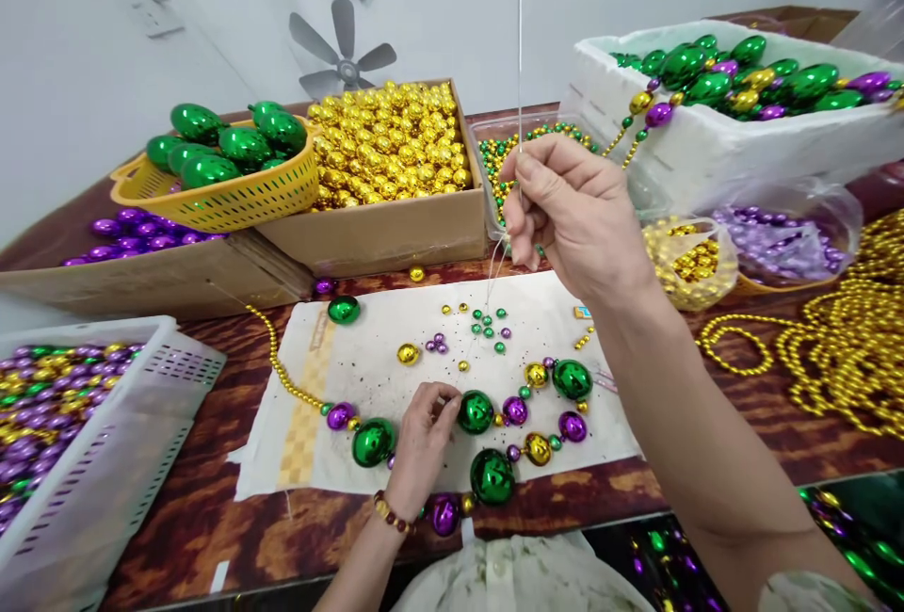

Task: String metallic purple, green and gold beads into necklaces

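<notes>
My right hand (565, 207) is raised over the white cloth (424, 311), pinching a long thin needle (520, 47) that points upward. Fine thread (500, 264) hangs below it towards the cloth. Low on the cloth, my left hand (427, 433) is closed, its fingertips at the left end of a large green bead (476, 412); any thread between them is too fine to make out. That bead belongs to a looped strand of green, purple and gold beads, with a purple bead (444, 514) near my wrist. Loose small green beads (487, 323), purple beads (436, 344) and a gold bead (408, 353) lie beyond.
Behind stand a yellow basket (247, 198) of green ovals, a cardboard box (381, 240) of gold beads and a white foam box (607, 85). A white crate (141, 461) is at left. Gold bead chains (840, 339) lie at right, near bagged purple beads (783, 240).
</notes>
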Motion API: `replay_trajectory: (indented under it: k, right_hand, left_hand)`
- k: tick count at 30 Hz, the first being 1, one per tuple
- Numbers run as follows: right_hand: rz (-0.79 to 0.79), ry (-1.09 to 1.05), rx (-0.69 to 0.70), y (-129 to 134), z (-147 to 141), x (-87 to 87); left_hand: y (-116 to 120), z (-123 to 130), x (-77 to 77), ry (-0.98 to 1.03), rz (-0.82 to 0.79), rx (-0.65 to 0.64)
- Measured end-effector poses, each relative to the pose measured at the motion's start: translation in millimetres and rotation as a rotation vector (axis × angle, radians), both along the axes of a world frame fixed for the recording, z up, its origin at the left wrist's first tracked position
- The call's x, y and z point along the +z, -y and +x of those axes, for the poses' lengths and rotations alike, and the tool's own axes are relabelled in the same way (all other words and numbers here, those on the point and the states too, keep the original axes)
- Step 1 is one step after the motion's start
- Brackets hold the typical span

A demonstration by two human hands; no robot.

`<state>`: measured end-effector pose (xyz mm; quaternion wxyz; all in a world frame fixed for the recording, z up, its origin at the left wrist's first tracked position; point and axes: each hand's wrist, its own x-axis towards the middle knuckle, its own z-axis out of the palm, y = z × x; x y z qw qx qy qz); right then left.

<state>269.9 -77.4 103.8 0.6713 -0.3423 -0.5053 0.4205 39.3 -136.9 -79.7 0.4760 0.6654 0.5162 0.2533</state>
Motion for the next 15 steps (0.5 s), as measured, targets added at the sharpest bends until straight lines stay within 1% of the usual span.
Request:
replay_trajectory:
  k: [3,5,11,15]
  right_hand:
    - [-0.004,0.028,0.037,1.7,-0.6,-0.7]
    - [-0.03,0.06,0.066,3.6,-1.7,-1.0]
    - [-0.104,0.11,0.173,8.3,-0.9,-7.7]
    - [-0.124,0.13,0.263,9.3,4.0,-11.7]
  left_hand:
    - [7.5,2.6,-7.0,0.079,-0.134,0.017]
    - [12.2,5.4,-10.7,0.086,-0.15,0.026]
    - [15.5,2.9,-11.7,-0.052,0.057,0.008]
    - [12.0,0.9,-14.1,-0.113,0.095,-0.022]
